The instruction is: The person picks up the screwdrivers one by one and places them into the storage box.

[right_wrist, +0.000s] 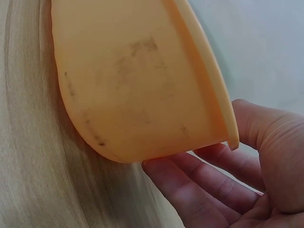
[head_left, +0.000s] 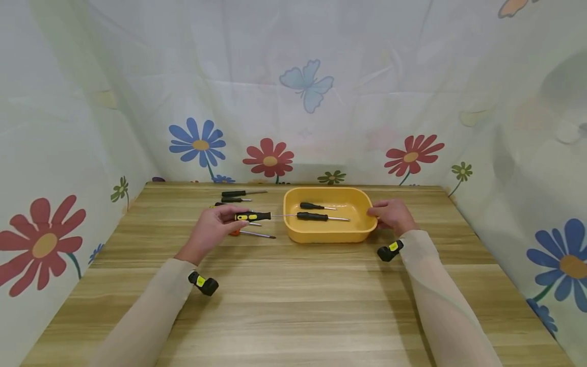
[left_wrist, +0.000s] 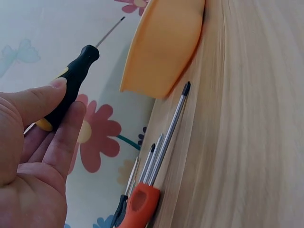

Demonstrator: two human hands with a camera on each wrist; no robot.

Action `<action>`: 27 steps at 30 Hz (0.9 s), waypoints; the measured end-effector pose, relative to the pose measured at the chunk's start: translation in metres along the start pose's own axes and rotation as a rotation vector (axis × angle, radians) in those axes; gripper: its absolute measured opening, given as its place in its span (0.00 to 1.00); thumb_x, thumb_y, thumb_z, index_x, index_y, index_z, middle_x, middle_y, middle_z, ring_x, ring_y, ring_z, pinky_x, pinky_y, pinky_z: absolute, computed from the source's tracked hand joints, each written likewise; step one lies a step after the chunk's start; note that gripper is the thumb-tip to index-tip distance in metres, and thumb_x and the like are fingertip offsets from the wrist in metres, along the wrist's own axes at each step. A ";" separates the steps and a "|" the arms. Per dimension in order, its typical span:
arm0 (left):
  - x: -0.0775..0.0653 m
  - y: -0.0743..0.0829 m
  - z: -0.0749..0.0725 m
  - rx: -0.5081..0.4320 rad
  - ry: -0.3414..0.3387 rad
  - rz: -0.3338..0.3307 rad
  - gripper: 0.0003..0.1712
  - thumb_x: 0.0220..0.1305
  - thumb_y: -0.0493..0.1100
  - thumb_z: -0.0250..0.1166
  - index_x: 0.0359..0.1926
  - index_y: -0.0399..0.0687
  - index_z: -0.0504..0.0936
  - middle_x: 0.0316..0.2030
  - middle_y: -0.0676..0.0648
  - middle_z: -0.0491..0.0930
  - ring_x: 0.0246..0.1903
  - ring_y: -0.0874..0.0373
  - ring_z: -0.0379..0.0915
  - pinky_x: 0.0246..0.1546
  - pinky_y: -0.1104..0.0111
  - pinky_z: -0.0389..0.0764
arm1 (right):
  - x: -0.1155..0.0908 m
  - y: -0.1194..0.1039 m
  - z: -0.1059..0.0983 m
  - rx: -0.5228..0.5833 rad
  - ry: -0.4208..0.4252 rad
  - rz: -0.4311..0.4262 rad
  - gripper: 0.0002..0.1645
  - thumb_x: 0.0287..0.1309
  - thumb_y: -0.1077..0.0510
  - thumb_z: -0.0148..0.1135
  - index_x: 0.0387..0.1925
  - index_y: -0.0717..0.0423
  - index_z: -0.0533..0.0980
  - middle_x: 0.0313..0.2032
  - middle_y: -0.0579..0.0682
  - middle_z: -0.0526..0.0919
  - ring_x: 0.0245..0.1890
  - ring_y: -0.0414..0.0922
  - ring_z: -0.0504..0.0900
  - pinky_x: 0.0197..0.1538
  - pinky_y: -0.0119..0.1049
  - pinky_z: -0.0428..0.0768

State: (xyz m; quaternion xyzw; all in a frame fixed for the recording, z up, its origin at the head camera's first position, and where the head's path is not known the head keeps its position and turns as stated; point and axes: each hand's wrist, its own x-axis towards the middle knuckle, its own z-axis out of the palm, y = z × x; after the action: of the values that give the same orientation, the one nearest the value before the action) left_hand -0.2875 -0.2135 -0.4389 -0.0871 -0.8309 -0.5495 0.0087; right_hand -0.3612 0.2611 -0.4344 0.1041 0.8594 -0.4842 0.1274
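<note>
My left hand (head_left: 214, 227) holds a black-and-yellow screwdriver (left_wrist: 78, 78) by its handle, thumb on one side and fingers on the other. Its thin shaft points right, and the tip overlaps the left rim of the yellow plastic basin (head_left: 330, 237) in the head view. Inside the basin lie a shorter black screwdriver (head_left: 312, 206) and a longer black screwdriver (head_left: 313, 216), both with tips to the right. At the basin's right end, my right hand (head_left: 393, 216) grips the wall, thumb over the rim and fingers beneath the outside, as the right wrist view shows.
Left of the basin, several screwdrivers lie on the wooden table (head_left: 293, 300), among them an orange-handled screwdriver (left_wrist: 141, 204) and a black screwdriver (head_left: 234, 193) at the back. A flowered curtain (head_left: 302, 132) stands behind the table and along both sides.
</note>
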 end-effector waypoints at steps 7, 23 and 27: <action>0.018 0.009 0.021 -0.028 0.010 0.031 0.21 0.61 0.45 0.75 0.56 0.53 0.88 0.56 0.43 0.84 0.48 0.54 0.87 0.40 0.72 0.86 | -0.002 0.000 0.000 -0.004 0.002 -0.002 0.27 0.68 0.53 0.66 0.63 0.61 0.78 0.55 0.62 0.84 0.35 0.46 0.85 0.41 0.33 0.87; 0.047 0.028 0.066 0.090 -0.008 0.059 0.18 0.61 0.40 0.76 0.53 0.50 0.89 0.52 0.43 0.87 0.49 0.51 0.86 0.49 0.60 0.87 | 0.000 0.000 0.002 -0.005 0.011 0.014 0.28 0.68 0.52 0.66 0.64 0.61 0.77 0.56 0.62 0.83 0.36 0.47 0.85 0.42 0.33 0.87; 0.051 0.032 0.075 0.128 -0.017 0.081 0.17 0.60 0.42 0.76 0.52 0.51 0.89 0.51 0.45 0.88 0.48 0.52 0.86 0.47 0.60 0.87 | 0.000 0.001 0.001 -0.015 0.012 0.004 0.28 0.68 0.52 0.66 0.64 0.61 0.77 0.56 0.63 0.83 0.35 0.47 0.85 0.41 0.33 0.87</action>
State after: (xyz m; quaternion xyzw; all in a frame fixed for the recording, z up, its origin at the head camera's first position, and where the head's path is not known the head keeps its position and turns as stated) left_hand -0.3266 -0.1263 -0.4336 -0.1243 -0.8602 -0.4937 0.0295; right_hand -0.3609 0.2603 -0.4359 0.1078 0.8635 -0.4767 0.1241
